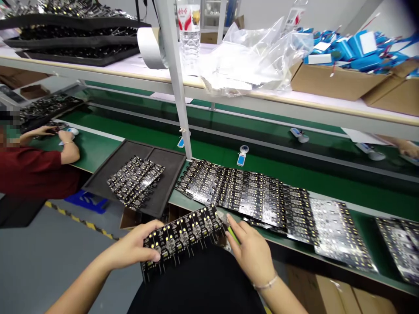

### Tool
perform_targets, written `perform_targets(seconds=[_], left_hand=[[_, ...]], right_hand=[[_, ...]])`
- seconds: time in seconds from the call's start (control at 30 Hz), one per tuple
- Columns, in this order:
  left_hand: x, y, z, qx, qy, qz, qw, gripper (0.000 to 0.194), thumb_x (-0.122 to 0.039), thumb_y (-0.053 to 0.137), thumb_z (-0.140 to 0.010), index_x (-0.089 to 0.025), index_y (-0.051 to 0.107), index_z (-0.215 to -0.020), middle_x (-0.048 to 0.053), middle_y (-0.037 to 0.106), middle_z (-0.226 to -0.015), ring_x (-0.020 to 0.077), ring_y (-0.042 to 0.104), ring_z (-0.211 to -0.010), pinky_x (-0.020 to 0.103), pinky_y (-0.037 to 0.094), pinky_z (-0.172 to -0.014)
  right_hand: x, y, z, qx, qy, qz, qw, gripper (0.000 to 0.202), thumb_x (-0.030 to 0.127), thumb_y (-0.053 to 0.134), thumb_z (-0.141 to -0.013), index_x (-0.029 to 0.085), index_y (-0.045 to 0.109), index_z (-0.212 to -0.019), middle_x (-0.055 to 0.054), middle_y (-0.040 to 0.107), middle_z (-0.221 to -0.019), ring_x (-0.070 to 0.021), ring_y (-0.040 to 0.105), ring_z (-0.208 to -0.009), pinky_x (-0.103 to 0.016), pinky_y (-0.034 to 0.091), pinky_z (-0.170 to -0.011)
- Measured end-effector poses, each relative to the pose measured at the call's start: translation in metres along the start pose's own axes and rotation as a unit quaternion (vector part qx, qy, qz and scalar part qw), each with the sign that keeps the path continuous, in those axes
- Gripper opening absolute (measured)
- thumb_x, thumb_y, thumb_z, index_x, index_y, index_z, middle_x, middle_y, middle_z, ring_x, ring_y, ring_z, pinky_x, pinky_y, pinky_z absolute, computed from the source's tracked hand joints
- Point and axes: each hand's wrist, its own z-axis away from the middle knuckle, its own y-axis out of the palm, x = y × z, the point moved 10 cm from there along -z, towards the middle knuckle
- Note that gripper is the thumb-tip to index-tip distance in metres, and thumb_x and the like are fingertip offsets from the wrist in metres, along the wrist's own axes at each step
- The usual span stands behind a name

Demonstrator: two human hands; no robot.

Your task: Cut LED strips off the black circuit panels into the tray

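Above my lap, my left hand (pixel 139 244) grips the left end of a black circuit board panel (pixel 183 233), thumb on its face. The panel tilts up to the right, with rows of small yellow-white LEDs and thin metal pins sticking out below. My right hand (pixel 250 246) is closed around a small green-handled tool (pixel 233 235) at the panel's right end. A pale, flat tip of that tool lies close to the panel's corner; whether it touches cannot be made out. Beyond my hands, overlapping circuit board panels (pixel 248 192) line the green bench.
A black foam tray (pixel 101 174) to the left carries several stacked boards (pixel 135 181). A white post (pixel 176 78) rises behind the bench to a shelf with a bottle (pixel 190 39) and a box of blue packs (pixel 340 80). At left sits a co-worker in a red sleeve (pixel 36 170).
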Motion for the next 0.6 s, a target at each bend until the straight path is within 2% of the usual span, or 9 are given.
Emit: perform_targets(seconds=[0.07, 0.17, 0.23, 0.33, 0.5, 0.6], left_hand=[[0.003, -0.001, -0.001, -0.002, -0.002, 0.007, 1.0, 0.033, -0.028, 0.073, -0.07, -0.025, 0.058, -0.099, -0.003, 0.062, -0.092, 0.0196, 0.056, -0.085, 0.027, 0.043, -0.073], [0.006, -0.004, -0.001, -0.002, -0.004, 0.016, 1.0, 0.035, -0.033, 0.074, -0.069, -0.024, 0.056, -0.099, -0.003, 0.062, -0.093, 0.0205, 0.056, -0.085, 0.028, 0.043, -0.073], [0.008, -0.006, -0.001, -0.006, -0.007, 0.011, 1.0, 0.036, -0.036, 0.073, -0.07, -0.024, 0.055, -0.099, -0.002, 0.062, -0.093, 0.0211, 0.056, -0.085, 0.028, 0.044, -0.073], [0.014, -0.008, 0.0, -0.013, -0.017, 0.0, 1.0, 0.036, -0.038, 0.071, -0.071, -0.024, 0.055, -0.099, -0.001, 0.062, -0.091, 0.0215, 0.056, -0.084, 0.029, 0.045, -0.073], [0.028, -0.014, 0.004, -0.029, -0.02, 0.01, 0.999, 0.039, -0.04, 0.071, -0.07, -0.025, 0.055, -0.103, 0.0, 0.064, -0.097, 0.0228, 0.057, -0.088, 0.031, 0.046, -0.076], [0.038, -0.022, 0.009, -0.044, -0.029, 0.006, 0.999, 0.04, -0.038, 0.073, -0.07, -0.025, 0.055, -0.103, -0.001, 0.064, -0.095, 0.0225, 0.058, -0.087, 0.03, 0.046, -0.076]], right_hand=[[0.0, 0.003, 0.002, 0.01, 0.008, -0.036, 0.999, 0.048, 0.039, 0.046, -0.093, 0.025, 0.048, -0.138, -0.009, 0.066, -0.099, -0.0218, 0.064, -0.084, -0.036, 0.054, -0.078], [0.006, 0.018, 0.006, 0.081, -0.017, -0.146, 0.986, 0.046, 0.038, 0.048, -0.093, 0.024, 0.05, -0.136, -0.009, 0.066, -0.116, -0.0214, 0.064, -0.1, -0.034, 0.052, -0.09], [0.003, 0.018, 0.008, 0.065, -0.011, -0.085, 0.994, 0.045, 0.036, 0.047, -0.093, 0.025, 0.05, -0.136, -0.009, 0.067, -0.112, -0.0238, 0.064, -0.099, -0.038, 0.052, -0.09], [-0.002, 0.014, 0.008, 0.013, 0.007, 0.026, 1.0, 0.047, 0.035, 0.045, -0.092, 0.025, 0.049, -0.138, -0.009, 0.067, -0.096, -0.0235, 0.065, -0.085, -0.038, 0.054, -0.079], [0.005, 0.035, 0.007, 0.086, -0.045, -0.05, 0.994, 0.045, 0.034, 0.045, -0.092, 0.023, 0.051, -0.136, -0.007, 0.068, -0.096, -0.0192, 0.065, -0.082, -0.029, 0.054, -0.075], [0.002, 0.041, 0.004, 0.074, -0.031, 0.045, 0.996, 0.045, 0.031, 0.042, -0.093, 0.025, 0.048, -0.138, -0.008, 0.067, -0.098, -0.0203, 0.064, -0.084, -0.03, 0.052, -0.076]])
